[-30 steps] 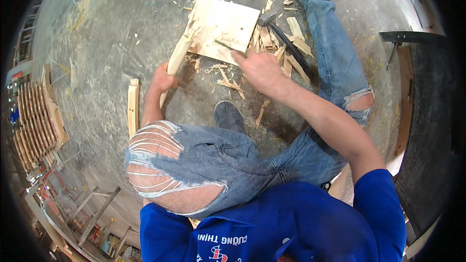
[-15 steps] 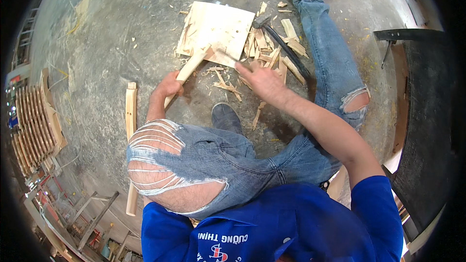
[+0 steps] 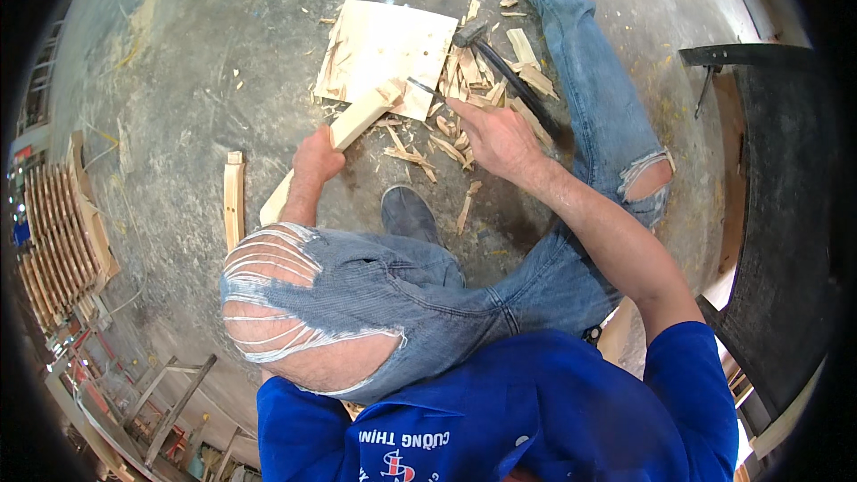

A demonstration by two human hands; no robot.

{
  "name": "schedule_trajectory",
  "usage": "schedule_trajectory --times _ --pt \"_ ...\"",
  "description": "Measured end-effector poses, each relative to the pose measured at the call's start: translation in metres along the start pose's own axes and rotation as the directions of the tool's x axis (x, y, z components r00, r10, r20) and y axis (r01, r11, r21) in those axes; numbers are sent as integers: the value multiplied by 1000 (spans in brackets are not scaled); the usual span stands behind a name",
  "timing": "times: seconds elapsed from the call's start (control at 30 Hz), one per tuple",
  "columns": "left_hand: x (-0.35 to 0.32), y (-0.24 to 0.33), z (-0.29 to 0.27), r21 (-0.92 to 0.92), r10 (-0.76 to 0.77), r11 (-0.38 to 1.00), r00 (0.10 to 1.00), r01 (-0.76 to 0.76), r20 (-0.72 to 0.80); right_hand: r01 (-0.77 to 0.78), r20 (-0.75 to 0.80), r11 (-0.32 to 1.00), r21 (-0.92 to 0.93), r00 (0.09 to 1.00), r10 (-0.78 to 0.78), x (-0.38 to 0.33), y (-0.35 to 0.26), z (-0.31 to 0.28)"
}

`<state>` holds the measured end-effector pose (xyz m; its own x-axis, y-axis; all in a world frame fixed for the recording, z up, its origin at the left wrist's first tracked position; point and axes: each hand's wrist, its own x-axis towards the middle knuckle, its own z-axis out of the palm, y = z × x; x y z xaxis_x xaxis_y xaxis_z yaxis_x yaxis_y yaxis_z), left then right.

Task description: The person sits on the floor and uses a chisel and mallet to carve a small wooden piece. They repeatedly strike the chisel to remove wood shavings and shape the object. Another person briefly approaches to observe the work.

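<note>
Since the earlier frames, the wooden stick (image 3: 344, 138) has been swung so that its far end now lies against the near edge of the square board (image 3: 386, 64), and the right hand (image 3: 495, 138) has been drawn back from the board toward the pile of wood scraps (image 3: 482, 89).

The left hand (image 3: 314, 161) is closed around the stick near its middle, with the fingers wrapped over it. The stick's long axis runs diagonally, from the lower left beside the bent knee up to the right; its upper end points at the board and touches it. It is seen as a pale, squared length of raw wood, with a rough, splintered look at the upper end.

The right hand is held loosely, the fingers extended toward a thin dark blade (image 3: 424, 87) lying at the board's near right corner; whether the blade is gripped or only touched cannot be told. Beside this hand, a hammer (image 3: 504, 71) with a dark handle is laid among the scraps.

Farther out, a second pale strip of wood (image 3: 234, 201) is set on the concrete floor (image 3: 178, 80) to the left, well apart from the board. Stacked wooden slats (image 3: 54, 232) are seen at the far left edge.
</note>
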<state>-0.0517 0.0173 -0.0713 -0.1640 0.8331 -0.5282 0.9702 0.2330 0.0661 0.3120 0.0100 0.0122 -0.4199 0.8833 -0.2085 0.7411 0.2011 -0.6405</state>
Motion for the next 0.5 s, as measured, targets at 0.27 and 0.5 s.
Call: schedule_trajectory --times 0.27,0.5 --pt "-13 16 7 81 -43 995 992 53 -121 -9 192 959 -285 979 66 4 -31 0" --pt "-23 21 37 242 254 959 836 -150 -487 -16 249 952 -305 964 96 6 -42 -10"
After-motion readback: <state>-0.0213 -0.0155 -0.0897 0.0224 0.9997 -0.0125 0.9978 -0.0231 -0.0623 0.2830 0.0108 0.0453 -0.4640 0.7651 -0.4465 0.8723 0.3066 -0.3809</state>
